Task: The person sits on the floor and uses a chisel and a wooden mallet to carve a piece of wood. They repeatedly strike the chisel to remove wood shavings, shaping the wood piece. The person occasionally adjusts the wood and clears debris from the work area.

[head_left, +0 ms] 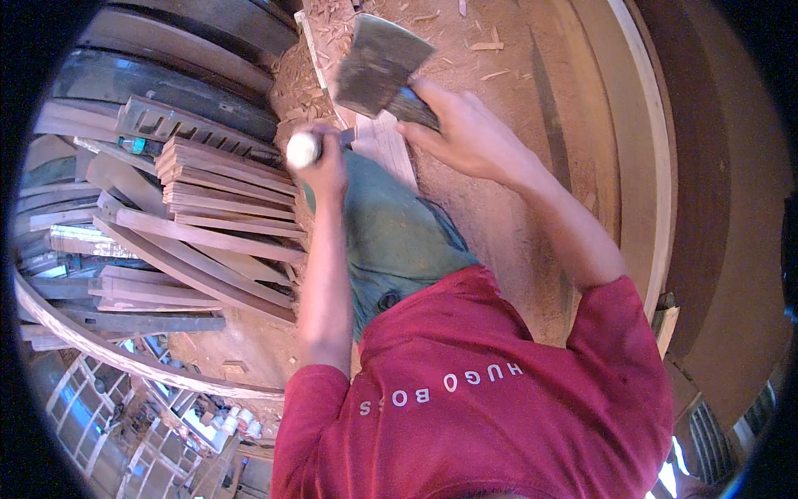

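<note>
In my left hand (326, 162), closed near the far end of my lap, is a chisel (303, 150). The round pale butt of its handle faces up, and a bit of its metal blade shows beside the fingers. My right hand (453, 125) grips the handle of a mallet (378, 66). Its dark, worn block head is raised just beyond and to the right of the chisel, apart from it. Beneath both hands runs a pale wooden plank (389, 145), partly hidden by my green trousers. The chisel's tip is hidden.
A stack of cut wooden slats (220, 187) and a slotted timber piece (179, 125) lie close on the left. Wood chips (490, 43) litter the floor ahead. Long curved boards (644, 150) stand along the right. White containers (237, 422) sit at the lower left.
</note>
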A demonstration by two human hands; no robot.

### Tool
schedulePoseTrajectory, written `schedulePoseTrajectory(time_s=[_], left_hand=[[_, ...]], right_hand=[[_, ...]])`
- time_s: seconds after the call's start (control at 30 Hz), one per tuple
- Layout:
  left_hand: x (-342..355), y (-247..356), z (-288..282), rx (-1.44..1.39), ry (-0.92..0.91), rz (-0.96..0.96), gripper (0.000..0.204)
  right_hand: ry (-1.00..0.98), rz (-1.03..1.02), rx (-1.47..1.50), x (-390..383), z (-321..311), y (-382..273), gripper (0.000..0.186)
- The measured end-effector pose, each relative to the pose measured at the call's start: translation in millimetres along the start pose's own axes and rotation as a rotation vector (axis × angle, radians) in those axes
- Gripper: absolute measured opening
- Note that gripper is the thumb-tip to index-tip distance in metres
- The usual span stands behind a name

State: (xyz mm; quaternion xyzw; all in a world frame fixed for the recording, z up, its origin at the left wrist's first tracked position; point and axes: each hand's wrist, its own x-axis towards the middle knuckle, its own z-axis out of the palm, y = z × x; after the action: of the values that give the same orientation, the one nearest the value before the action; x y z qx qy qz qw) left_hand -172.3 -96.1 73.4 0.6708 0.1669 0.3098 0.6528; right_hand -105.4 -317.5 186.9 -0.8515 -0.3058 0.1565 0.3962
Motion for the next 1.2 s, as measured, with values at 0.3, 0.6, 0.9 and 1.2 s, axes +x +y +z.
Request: schedulePoseTrajectory(time_s=[0.3, 0.6, 0.9, 1.2], left_hand=[[32.6, -23.0, 8.0, 0.023, -0.127, 0.143, 0.017], [25.6, -24.7, 9.6, 0.131, -0.121, 0.092, 0.015], [24.7, -24.1, 15.8, 0.123, -0.097, 0.068, 0.012], [41.5, -21.0, 30.4, 0.068, -0.024, -0.004, 0.005]], right_hand=[[0.066, 0.201, 0.140, -23.9, 20.8, 37.9, 0.048], [0.069, 0.219, 0.226, -24.8, 23.5, 43.3, 0.052], [0.049, 0.226, 0.268, -28.1, 21.5, 42.4, 0.057], [0.061, 0.195, 0.242, -28.4, 20.3, 41.0, 0.053]])
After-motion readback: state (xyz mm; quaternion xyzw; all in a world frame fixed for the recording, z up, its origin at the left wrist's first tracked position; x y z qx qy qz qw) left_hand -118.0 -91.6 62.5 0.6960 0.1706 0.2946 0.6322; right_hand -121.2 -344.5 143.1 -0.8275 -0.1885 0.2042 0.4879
